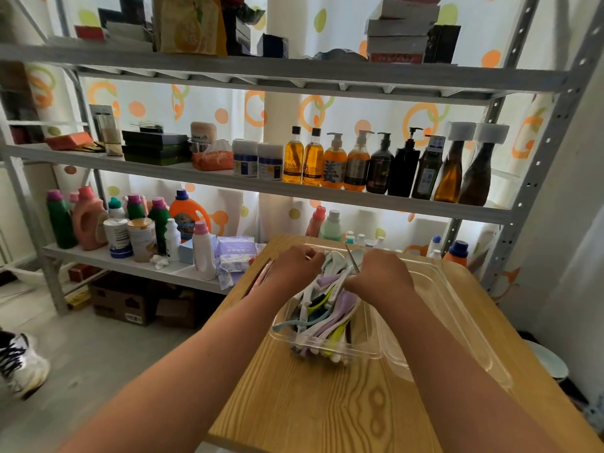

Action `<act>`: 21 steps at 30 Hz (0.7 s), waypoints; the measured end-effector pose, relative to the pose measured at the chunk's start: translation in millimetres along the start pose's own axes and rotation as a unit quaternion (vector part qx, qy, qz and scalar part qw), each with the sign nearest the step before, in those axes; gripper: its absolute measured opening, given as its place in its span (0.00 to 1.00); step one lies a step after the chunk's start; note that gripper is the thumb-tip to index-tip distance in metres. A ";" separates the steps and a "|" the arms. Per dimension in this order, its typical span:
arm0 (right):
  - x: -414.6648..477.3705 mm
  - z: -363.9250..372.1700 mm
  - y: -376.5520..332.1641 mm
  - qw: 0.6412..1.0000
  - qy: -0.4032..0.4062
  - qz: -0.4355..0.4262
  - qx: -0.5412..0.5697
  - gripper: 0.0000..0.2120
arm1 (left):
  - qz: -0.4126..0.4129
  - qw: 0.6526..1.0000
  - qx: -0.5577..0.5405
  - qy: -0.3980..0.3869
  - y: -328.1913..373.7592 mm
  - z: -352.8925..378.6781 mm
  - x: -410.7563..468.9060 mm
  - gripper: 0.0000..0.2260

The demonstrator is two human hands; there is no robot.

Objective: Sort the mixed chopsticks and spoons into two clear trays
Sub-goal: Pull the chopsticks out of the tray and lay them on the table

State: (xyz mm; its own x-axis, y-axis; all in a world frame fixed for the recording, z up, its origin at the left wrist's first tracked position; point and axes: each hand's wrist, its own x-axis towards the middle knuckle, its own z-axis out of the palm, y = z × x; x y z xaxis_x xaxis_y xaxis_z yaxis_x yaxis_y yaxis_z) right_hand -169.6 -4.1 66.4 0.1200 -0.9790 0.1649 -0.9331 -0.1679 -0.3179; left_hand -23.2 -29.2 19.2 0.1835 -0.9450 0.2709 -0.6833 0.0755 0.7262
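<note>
A clear tray (330,349) in the middle of the wooden table (327,403) holds a heap of mixed spoons and chopsticks (322,308) in white, lilac, teal and yellow. A second clear tray (457,308) lies to its right and reaches toward the far edge. My left hand (294,264) is curled over the far left of the heap, its fingers closed on pieces there. My right hand (380,277) is closed around a thin metal chopstick (351,256) that sticks up, beside a grey spoon (358,256).
A metal shelf rack (294,191) stands right behind the table, loaded with bottles, tins and boxes. Wipe packs (233,256) lie on its low shelf near the table's far left corner. Cardboard boxes (121,302) sit on the floor, and a shoe (19,361) shows at far left.
</note>
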 end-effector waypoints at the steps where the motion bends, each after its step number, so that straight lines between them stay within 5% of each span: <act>1: -1.9 1.8 -2.5 1.000 0.003 -0.006 0.017 0.22 | -0.003 1.000 -0.024 -0.013 4.9 0.3 -0.6 0.14; 7: -7.4 17.8 -12.9 0.991 -0.017 -0.055 0.125 0.15 | -0.052 0.987 -0.134 -0.076 11.9 -3.9 -3.7 0.13; 16: -1.2 27.8 -19.4 0.977 -0.018 -0.110 0.181 0.10 | -0.103 0.978 -0.181 -0.010 -5.0 -9.9 3.3 0.09; 21: 4.5 31.3 -6.8 0.990 -0.008 -0.095 0.109 0.09 | -0.111 0.986 -0.112 0.053 -27.5 -18.6 11.5 0.07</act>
State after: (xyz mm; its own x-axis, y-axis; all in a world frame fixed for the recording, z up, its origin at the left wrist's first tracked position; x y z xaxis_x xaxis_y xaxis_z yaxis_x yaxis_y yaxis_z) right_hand -152.1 -11.0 40.1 0.2924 -0.9291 0.2266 -0.7989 -0.3676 -0.4761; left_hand 10.9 -36.2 14.1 0.3911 -0.9088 0.1454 -0.4471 -0.0496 0.8931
